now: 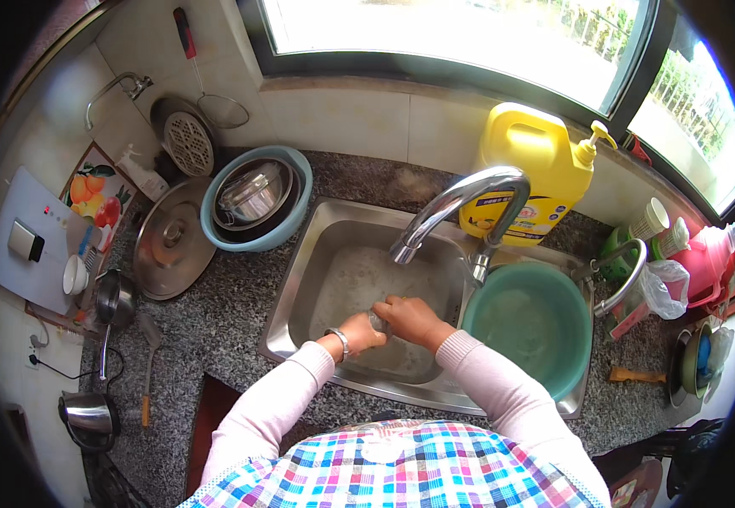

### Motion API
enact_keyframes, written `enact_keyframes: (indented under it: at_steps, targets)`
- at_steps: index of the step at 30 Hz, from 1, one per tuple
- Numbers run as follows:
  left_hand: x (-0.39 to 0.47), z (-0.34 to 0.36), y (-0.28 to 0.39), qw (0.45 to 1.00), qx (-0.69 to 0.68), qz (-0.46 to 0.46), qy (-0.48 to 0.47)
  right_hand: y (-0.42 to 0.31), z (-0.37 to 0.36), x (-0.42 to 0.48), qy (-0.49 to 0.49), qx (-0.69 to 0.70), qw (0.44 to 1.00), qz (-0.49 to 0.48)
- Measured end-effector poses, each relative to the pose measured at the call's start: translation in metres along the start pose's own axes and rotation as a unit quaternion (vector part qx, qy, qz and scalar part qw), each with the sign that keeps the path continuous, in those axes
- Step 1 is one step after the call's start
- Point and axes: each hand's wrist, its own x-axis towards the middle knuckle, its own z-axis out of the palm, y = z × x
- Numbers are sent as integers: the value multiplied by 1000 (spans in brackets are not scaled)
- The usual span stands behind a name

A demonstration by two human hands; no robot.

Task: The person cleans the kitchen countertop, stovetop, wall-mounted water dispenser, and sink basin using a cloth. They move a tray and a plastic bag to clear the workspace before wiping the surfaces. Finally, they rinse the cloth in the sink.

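Both hands meet over the near half of the steel sink basin (367,279). My left hand (361,333) is closed around a small clear glass-like vessel (377,321), too small to name surely. My right hand (409,319) grips the same vessel from its right side, its fingers bent over the top; something small and yellow-green shows at the fingertips. Above and behind the hands arches the chrome faucet (488,181), its spout pointing into the basin. Cloudy shallow water appears to cover the basin floor. The undersides of both hands are hidden.
Right of the basin sits a green plastic tub (529,330) holding water. A yellow detergent jug (526,171) with a pump stands behind the faucet. At left are a blue basin (304,184) of nested steel bowls, a large metal lid (174,238) and a small saucepan (115,298).
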Motion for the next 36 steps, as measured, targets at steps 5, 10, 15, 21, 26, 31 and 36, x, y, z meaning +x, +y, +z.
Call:
enact_keyframes:
  at_steps: [5, 10, 15, 21, 26, 31, 36]
  targets:
    - [8, -1, 9, 950, 281, 5, 132, 0, 18, 3, 23, 79, 991, 109]
    - [24, -8, -10, 869, 400, 178, 231, -2, 26, 6, 23, 214, 956, 198]
    - [28, -25, -8, 772, 486, 311, 267, -9, 30, 4, -44, 504, 805, 310]
    - [29, -41, -1, 708, 503, 412, 274, -22, 30, -2, -70, 769, 538, 338]
    - [29, -50, 7, 668, 496, 455, 318, -21, 43, -7, -98, 865, 410, 272]
    - [26, -60, 2, 851, 384, 189, 305, -18, -13, 4, -29, 748, 591, 302]
    - [30, -42, -40, 959, -151, -81, 224, -5, 37, -20, 5, 522, 793, 313]
